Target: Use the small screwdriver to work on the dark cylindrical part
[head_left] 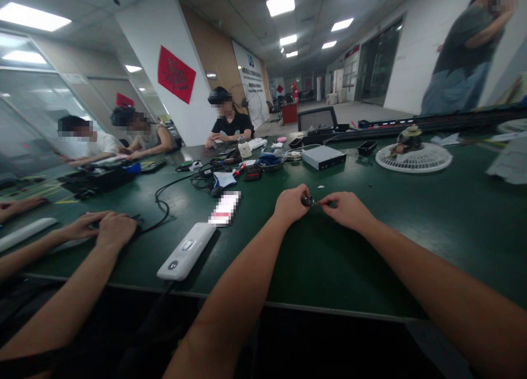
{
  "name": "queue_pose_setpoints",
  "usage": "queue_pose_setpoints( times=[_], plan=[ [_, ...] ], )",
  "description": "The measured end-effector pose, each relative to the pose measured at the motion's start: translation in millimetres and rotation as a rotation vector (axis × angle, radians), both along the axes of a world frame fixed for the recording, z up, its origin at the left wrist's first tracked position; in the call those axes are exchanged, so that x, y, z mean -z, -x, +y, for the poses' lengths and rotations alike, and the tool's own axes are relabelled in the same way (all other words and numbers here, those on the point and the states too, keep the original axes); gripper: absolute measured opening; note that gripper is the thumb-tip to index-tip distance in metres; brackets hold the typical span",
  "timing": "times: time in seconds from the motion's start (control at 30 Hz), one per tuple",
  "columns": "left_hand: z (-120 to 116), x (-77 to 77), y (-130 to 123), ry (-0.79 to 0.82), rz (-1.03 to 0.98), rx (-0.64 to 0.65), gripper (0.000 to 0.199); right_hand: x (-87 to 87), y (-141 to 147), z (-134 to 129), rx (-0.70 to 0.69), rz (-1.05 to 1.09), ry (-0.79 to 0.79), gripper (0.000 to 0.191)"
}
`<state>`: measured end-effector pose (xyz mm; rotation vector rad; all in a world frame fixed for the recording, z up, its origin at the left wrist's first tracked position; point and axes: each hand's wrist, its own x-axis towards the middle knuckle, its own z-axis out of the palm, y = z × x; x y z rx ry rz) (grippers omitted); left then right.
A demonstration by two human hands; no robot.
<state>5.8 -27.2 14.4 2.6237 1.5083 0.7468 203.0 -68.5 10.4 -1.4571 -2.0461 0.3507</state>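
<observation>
Far left, a co-worker's hand curled over a dark item near a black cable, with a long white bar just beyond it on the green tabletop. Next, a white handheld device lying at an angle near the tabletop's edge, a pixel-blurred card just above it. At centre, both forearms reaching forward and converging, wrists lifted off the surface. Left hand closed around a small dark metal part with a thin shank; right hand curled inward, pinching that shank. The small part held in the air between both hands, above the tabletop. Further right, a grey metal box, a small black tray, then a round white fan guard bearing a motor.
</observation>
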Motion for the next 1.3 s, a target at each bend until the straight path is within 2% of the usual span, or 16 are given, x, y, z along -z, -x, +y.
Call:
queue_pose_setpoints(
  times=[0.17, 0.27, 0.4, 0.5, 0.67, 0.87, 1.0, 1.3],
  plan=[
    [-1.6, -2.4, -0.5, 0.008, 0.025, -0.025, 0.024, 1.0, 0.8, -0.6, -0.037, 0.005, -0.039, 0.027],
    [-1.3, -1.9, -0.6, 0.016, 0.029, 0.002, 0.024, 0.0, 1.6, -1.9, -0.062, 0.046, -0.051, 0.027],
    [0.1, 0.4, -0.3, -0.019, 0.031, 0.05, 0.023, -2.5, 1.1, -2.5, -0.018, 0.05, -0.096, 0.028],
    [0.0, 0.6, -0.3, -0.029, 0.038, 0.046, 0.022, -3.1, -0.3, -1.9, 0.022, 0.011, -0.062, 0.028],
    [-1.6, -1.6, -0.7, -0.01, 0.056, -0.003, 0.022, -3.4, -0.2, -2.1, 0.0, -0.042, 0.015, 0.028],
    [-0.6, -1.3, 0.0, -0.032, 0.033, 0.012, 0.018, -4.8, 0.2, -4.2, -0.054, 0.036, 0.002, 0.029],
    [-2.3, -2.7, -1.8, -0.017, 0.035, 0.015, 0.019, -3.9, -1.7, -2.0, -0.017, 0.068, -0.014, 0.029],
    [-3.7, -4.9, -3.0, 0.0, 0.041, 0.002, 0.021, -2.8, -1.3, -1.0, -0.008, -0.034, 0.017, 0.027]
  ],
)
